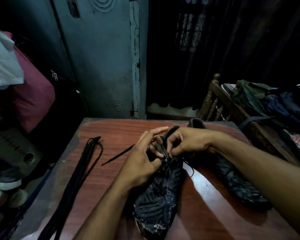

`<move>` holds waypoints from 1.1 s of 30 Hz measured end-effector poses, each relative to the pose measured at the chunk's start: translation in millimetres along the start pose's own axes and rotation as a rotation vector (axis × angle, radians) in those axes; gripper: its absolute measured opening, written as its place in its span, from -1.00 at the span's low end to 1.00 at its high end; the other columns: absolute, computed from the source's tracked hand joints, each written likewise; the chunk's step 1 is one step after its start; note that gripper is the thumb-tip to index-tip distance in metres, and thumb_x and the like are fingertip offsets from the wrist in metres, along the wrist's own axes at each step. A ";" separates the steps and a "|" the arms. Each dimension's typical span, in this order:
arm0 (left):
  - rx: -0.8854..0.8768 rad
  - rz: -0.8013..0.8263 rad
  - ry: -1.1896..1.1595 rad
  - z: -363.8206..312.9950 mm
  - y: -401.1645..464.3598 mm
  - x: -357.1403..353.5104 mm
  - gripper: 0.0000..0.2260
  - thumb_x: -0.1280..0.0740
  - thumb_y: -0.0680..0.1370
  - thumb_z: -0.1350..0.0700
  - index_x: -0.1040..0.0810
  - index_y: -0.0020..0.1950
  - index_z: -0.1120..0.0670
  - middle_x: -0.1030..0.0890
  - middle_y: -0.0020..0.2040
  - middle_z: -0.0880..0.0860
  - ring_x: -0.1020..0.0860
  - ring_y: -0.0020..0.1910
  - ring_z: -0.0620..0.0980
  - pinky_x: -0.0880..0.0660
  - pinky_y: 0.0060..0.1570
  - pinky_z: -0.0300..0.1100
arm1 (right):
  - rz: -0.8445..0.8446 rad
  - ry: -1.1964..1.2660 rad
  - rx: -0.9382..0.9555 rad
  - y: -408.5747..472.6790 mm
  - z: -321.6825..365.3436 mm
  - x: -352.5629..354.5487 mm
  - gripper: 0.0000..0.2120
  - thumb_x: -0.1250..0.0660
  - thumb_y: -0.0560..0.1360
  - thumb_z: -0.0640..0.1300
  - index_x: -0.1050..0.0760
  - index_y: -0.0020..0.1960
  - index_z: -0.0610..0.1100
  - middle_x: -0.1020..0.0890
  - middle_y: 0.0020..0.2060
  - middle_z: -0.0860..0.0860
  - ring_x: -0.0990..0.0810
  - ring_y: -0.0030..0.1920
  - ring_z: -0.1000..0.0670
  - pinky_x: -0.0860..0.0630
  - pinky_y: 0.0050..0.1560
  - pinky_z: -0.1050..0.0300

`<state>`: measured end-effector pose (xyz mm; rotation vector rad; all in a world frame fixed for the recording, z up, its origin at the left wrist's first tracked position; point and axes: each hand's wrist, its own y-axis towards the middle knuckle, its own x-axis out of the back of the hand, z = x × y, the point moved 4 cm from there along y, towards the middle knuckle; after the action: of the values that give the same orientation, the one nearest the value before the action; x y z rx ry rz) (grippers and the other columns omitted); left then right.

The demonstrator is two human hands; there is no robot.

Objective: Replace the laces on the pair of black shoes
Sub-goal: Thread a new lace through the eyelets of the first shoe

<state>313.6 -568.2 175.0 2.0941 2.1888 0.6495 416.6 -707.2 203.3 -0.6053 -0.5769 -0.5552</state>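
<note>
A black patterned shoe [157, 203] lies on the reddish wooden table [111, 132], toe toward me. My left hand [144, 158] pinches its black lace [119, 155] at the upper eyelets, and the lace's free end trails left across the table. My right hand [185, 142] grips the shoe's raised tongue and collar from the right. The second black shoe [235, 181] lies to the right, partly hidden under my right forearm. A bundle of long black laces [78, 170] is stretched along the table's left side.
A blue door [102, 58] stands behind the table. Pink and white cloth [24, 87] is piled at the left, with sneakers [2, 184] on the floor below. A wooden bed frame [213, 101] heaped with clothes borders the table's right side.
</note>
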 end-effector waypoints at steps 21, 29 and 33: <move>-0.065 0.024 0.277 7.0 2.2 -0.9 -0.32 -0.32 0.41 0.39 -0.45 0.40 -0.22 -0.59 0.05 -0.17 -0.54 -0.04 -0.08 -0.40 -0.17 -0.41 | -0.249 -0.041 0.254 -24.0 1.6 24.5 -0.79 -0.45 0.49 -0.34 -0.65 -0.19 -0.04 -0.69 -0.24 -0.02 -0.58 -0.23 0.12 -0.47 -0.13 0.19; -0.114 0.007 0.337 5.4 4.1 6.7 -0.58 -0.28 0.40 0.22 -0.64 0.17 -0.13 -0.55 0.01 -0.14 -0.55 0.00 -0.05 -0.51 0.05 -0.24 | -0.307 -0.234 0.217 -33.1 3.8 27.2 -0.89 -0.42 0.57 -0.15 -0.67 -0.06 0.03 -0.71 -0.20 0.04 -0.66 -0.15 0.04 -0.53 -0.04 0.10; -0.075 0.086 0.314 7.6 3.6 12.9 -0.72 -0.40 0.49 0.16 -0.70 0.13 -0.12 -0.54 0.13 -0.20 -0.55 0.05 -0.11 -0.52 0.06 -0.30 | -0.421 -0.249 0.254 -37.4 5.4 19.5 -0.89 -0.40 0.58 -0.18 -0.66 -0.03 0.01 -0.68 -0.20 0.15 -0.61 -0.16 0.23 -0.47 -0.09 0.33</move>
<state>318.3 -553.8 172.5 2.1846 2.1856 1.1194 405.1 -735.5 233.0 -0.3111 -1.0058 -0.7916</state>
